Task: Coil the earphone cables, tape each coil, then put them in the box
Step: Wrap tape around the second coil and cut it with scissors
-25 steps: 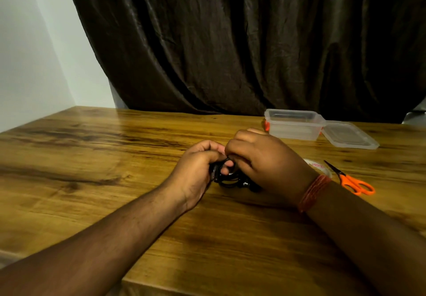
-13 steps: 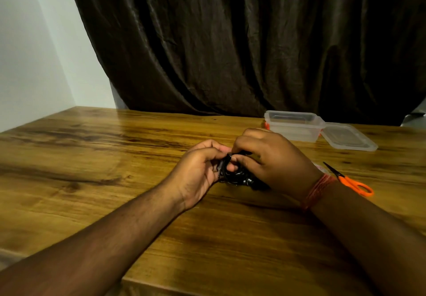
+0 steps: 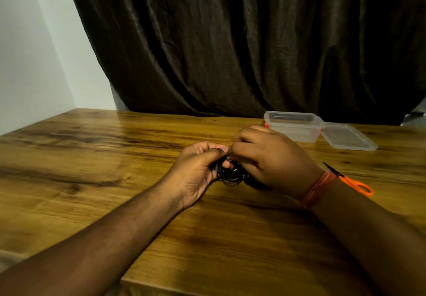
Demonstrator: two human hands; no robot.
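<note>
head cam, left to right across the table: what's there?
Left hand → black earphone cable coil, held between both hands → right hand → clear plastic box → orange-handled scissors. The box lid overlaps the scissors' span, so I left it out of the order.

The left half of the table [image 3: 80, 157] is left open as far as the wall [image 3: 27, 65]. The middle is taken up by the left hand [image 3: 196, 171] and right hand [image 3: 272, 157], closed together round the black coil [image 3: 230, 174]. Beyond the right hand the way is blocked by the box [image 3: 295, 126], with its lid [image 3: 348, 136] lying just beside it. The scissors [image 3: 352, 181] are found close by the right wrist. The far edge is closed off by the curtain [image 3: 230, 42].
</note>
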